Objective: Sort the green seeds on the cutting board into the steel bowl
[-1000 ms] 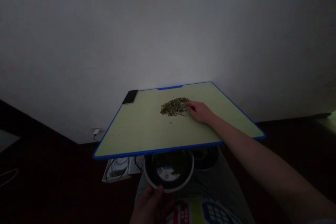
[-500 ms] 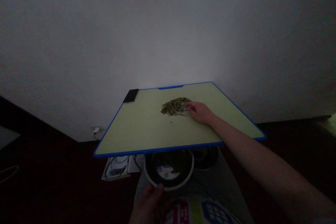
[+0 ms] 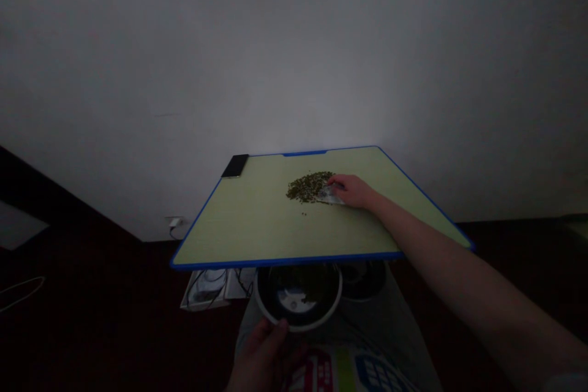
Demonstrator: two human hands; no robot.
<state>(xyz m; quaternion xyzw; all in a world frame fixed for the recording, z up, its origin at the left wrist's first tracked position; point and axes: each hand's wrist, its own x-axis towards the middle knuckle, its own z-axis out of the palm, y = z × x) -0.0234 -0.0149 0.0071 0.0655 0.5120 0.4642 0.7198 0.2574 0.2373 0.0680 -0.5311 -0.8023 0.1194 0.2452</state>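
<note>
A spread of small greenish-brown grains (image 3: 307,187) lies on the pale green board (image 3: 239,226) with a blue rim. My right hand (image 3: 350,190) pinches a thin, clear-looking piece (image 3: 331,196) at the right side of the grains. What this piece is cannot be made out. Below the board's near edge, my left hand (image 3: 266,349) grips the rim of a round metal bowl (image 3: 298,324), thumb on top. Some dark green matter shows inside the bowl, on its right side.
A black phone (image 3: 235,166) lies at the board's back left corner. A second dark bowl (image 3: 367,282) sits right of the first. Below left is a white box (image 3: 206,291) with cables. A plug (image 3: 175,222) is in the wall behind.
The view has shifted slightly, moving the board a little to the right. My right hand has turned a bit, and more of the clear piece shows. My left hand still holds the bowl.
</note>
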